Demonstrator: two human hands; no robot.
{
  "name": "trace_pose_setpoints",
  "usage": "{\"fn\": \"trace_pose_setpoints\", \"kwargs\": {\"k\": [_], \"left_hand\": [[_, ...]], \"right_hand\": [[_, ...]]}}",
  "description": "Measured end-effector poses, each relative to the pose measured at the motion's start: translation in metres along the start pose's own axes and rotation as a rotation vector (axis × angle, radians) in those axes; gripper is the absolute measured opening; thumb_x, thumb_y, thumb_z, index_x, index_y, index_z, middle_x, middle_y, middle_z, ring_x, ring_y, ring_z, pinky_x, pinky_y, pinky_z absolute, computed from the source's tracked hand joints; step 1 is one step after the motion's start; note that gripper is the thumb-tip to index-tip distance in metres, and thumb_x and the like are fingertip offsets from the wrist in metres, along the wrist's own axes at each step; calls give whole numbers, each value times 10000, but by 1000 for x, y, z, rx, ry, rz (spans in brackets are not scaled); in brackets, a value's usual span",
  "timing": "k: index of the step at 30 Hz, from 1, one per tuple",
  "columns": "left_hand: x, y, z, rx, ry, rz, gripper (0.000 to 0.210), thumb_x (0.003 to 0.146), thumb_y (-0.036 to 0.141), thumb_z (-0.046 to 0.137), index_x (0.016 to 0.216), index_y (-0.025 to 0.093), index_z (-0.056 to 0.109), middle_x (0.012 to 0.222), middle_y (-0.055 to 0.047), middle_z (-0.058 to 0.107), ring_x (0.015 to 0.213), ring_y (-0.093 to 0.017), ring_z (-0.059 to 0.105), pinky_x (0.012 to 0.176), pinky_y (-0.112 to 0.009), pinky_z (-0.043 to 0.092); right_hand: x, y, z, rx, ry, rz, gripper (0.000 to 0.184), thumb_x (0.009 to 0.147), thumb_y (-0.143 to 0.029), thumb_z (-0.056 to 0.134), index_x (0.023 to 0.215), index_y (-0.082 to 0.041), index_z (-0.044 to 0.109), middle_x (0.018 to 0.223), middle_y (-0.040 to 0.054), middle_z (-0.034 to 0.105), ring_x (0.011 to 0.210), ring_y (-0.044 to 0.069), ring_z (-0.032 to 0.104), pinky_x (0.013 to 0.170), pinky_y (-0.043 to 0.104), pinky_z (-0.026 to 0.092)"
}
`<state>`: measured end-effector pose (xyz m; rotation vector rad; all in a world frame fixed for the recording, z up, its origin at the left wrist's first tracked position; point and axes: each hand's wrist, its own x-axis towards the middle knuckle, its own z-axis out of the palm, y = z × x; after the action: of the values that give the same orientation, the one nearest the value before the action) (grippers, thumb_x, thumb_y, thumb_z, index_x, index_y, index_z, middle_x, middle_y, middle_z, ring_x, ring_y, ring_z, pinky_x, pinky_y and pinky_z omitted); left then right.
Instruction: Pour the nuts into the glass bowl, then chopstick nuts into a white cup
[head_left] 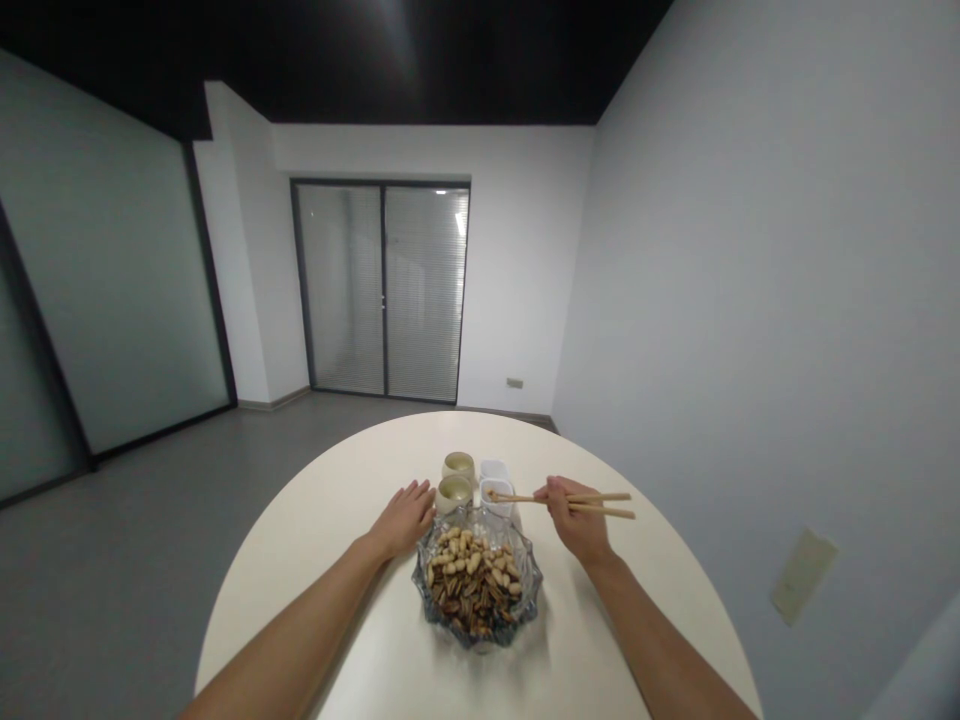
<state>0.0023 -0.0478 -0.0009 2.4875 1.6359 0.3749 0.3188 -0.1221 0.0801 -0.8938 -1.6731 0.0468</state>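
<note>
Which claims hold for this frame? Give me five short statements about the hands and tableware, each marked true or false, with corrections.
1. The right hand holds chopsticks. True.
2. The left hand holds chopsticks too. False: it rests on the table beside the greenish cups.
3. The glass bowl contains unshelled peanuts along with darker pieces. True.
4. The chopstick tips are over the glass bowl. False: they are at the nearer white container.
5. Two greenish cups stand to the left of the white containers. True.
</note>
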Motion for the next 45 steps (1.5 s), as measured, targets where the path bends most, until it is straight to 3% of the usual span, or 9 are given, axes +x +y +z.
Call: {"fn": "trace_pose_setpoints", "kwargs": {"k": [14,20,28,45], "left_hand": [[-1,1,-1,0,-2,-2,526,1084,362,391,1577,196,471,1698,-129,364,1585,-341,279,1282,-538,247],[-3,4,-6,-15,-19,-4,531,1090,348,385,1583,166,461,1701,-159,340,1588,-354,268,1281,-552,247],[-4,6,-8,15,-31,-7,540,1099,355,384,1597,155,444,1706,-155,333,1591,-343,264,1289,-510,239],[-4,5,-7,9,-16,-5,513,1096,342,399,1566,154,483,1699,-158,350,1587,-347,274,1287,-523,248]], "right_hand": [[4,-5,-3,-15,34,11,636,1068,-588,442,655,-220,757,488,20,578,447,168,533,419,272,411],[3,-9,-4,107,75,64,694,1053,-641,441,606,-204,744,439,18,534,399,149,476,384,257,367],[-1,-11,4,246,-136,107,701,1026,-677,482,609,-180,748,424,13,527,383,129,448,368,233,327],[-5,-5,11,245,-212,143,729,1012,-713,469,628,-162,754,442,13,521,410,117,441,393,220,332]]}}
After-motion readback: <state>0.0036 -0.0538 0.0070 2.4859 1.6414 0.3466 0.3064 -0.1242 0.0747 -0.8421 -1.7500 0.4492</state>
